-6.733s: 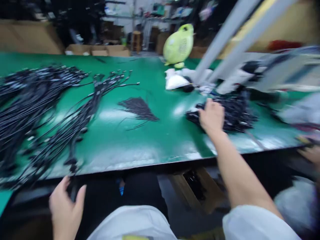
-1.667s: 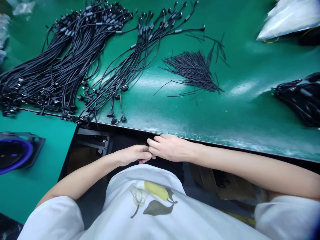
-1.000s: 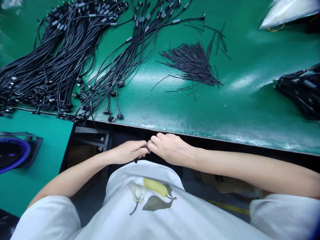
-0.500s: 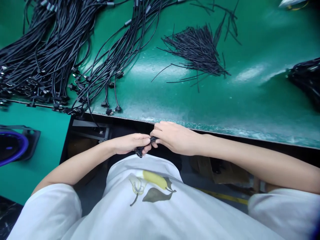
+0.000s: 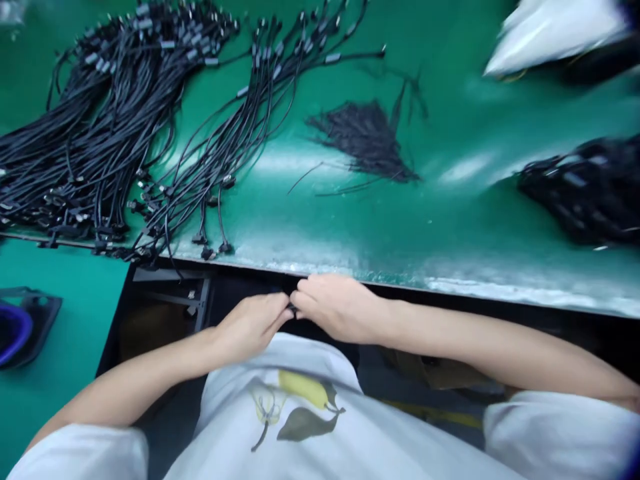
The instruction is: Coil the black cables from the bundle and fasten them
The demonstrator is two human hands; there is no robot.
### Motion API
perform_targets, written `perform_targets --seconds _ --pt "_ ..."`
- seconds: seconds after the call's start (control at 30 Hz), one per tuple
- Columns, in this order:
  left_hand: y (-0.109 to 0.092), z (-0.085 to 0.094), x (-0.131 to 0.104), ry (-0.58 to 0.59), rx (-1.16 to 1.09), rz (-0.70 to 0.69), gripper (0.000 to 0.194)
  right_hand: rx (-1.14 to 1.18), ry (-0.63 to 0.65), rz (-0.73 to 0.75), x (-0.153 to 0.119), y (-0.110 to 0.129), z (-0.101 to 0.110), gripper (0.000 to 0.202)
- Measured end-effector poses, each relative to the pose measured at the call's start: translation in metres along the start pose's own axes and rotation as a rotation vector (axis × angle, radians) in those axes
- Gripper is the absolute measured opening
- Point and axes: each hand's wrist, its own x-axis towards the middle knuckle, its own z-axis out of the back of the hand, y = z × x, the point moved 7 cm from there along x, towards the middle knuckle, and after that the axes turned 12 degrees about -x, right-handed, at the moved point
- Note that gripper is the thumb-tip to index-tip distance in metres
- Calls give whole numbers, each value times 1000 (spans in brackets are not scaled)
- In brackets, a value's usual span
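In front of my waist, at the table's front edge, my two hands meet with fingertips nearly touching. My left hand (image 5: 253, 325) is closed, its thumb and fingers pinched together. Closed as well, my right hand (image 5: 337, 308) bends its fingers inward against the left fingertips. A small dark bit of black cable (image 5: 293, 309) shows between them; the fingers hide the rest. Beyond my hands on the green table lies a pile of short thin black ties (image 5: 363, 137), blurred.
Loose black cables (image 5: 215, 160) with connectors lie left of centre, beside a larger heap of cables (image 5: 115, 100). Black bundles (image 5: 585, 187) lie at the right, below a white bag (image 5: 555, 33). A blue-rimmed object (image 5: 17, 333) stands on the lower green surface (image 5: 80, 280).
My left hand has turned over, back upward, and the connector end that showed below it is now hidden. The view has shifted, bringing more of the white bag and right-hand bundles into sight.
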Motion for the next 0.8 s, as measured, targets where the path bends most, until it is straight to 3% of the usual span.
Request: perform_targets --seconds 0.1,0.17,0.23,0.3,0.37,0.47,0.7,0.8 --pt "-1 15 -3 -108 -48 -9 27 133 -84 -62 -4 -40 23 34" --pt "6 33 -1 -259 -298 23 29 122 -266 -309 -13 -103 43 33" --pt "12 47 2 -418 -622 26 31 -9 -449 -669 -31 -177 55 31" --pt "14 50 8 -490 -878 2 32 -134 -467 -928 -46 -236 49 31" --pt "12 43 15 -472 -1014 -2 34 -197 -419 -1031 -51 -273 37 29" --pt "11 33 20 -428 -1105 20 34 -271 -459 -1047 -54 -287 33 24" --pt "11 29 19 -417 -1257 1 35 -414 -639 -1089 -77 -261 58 27" --pt "6 24 21 -386 -1276 -10 35 -435 -660 -1070 -77 -251 61 28"
